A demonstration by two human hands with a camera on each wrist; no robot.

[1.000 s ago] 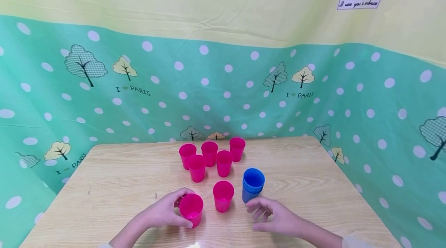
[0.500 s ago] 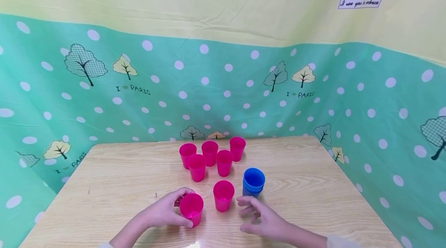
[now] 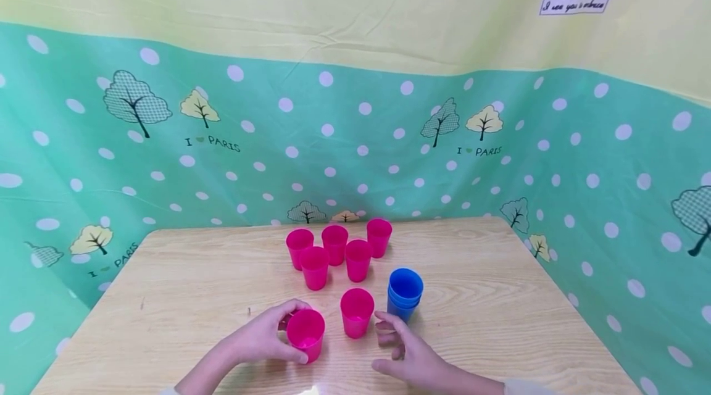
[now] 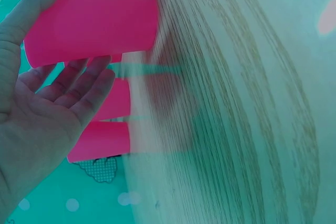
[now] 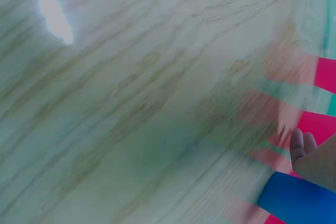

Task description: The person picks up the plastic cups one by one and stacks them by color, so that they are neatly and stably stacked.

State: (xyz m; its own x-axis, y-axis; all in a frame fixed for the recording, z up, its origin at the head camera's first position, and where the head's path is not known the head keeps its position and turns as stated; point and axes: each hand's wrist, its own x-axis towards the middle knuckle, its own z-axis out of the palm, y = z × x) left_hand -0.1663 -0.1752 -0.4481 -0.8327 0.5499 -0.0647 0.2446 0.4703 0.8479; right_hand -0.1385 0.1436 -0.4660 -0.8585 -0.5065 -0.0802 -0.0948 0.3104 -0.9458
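Around a pink cup (image 3: 307,340) near the table's front curls my left hand (image 3: 265,336); the cup stands upright. In the left wrist view the thumb lies on one side of that pink cup (image 4: 94,27) and the fingers on the other. Just right of it a second pink cup (image 3: 357,315) stands upright by itself. My right hand (image 3: 412,355) hovers beside this second cup, fingers loosely bent, thumb apart, holding nothing. Behind the right hand stands a stack of nested blue cups (image 3: 404,287), its lower front partly covered by the fingers.
Several more pink cups (image 3: 315,268) stand upright in a loose group farther back on the wooden table (image 3: 183,284). A green and yellow patterned curtain (image 3: 344,136) hangs along the back and sides. The tabletop shines and reflects the cups.
My right hand has moved left, away from the front of the blue stack and toward the lone pink cup. The left hand and the cups have stayed in place.
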